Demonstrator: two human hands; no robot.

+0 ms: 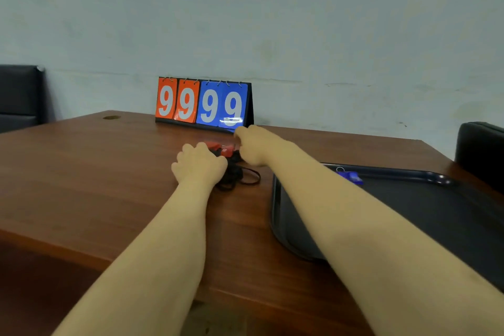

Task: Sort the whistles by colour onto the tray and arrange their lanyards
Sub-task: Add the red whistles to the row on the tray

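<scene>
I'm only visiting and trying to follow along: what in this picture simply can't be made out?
- Head view: how many red whistles there are; both hands cover the pile.
- Whether the left hand or right hand grips anything; their fingers are curled away from the camera.
- The blue whistle on the tray: partly behind the right forearm.
- The tray's right side: cut off by the picture's edge.
- The black lanyards: tangled, uncountable.

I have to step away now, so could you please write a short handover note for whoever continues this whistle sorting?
Left hand: closed over the black lanyards on the table.
Right hand: reaching at the red whistles; its grip is hidden.
Done: one blue whistle lies at the far edge of the tray.
Left: move the red whistles to the tray, apart from the blue, then untangle and arrange the lanyards.
</scene>
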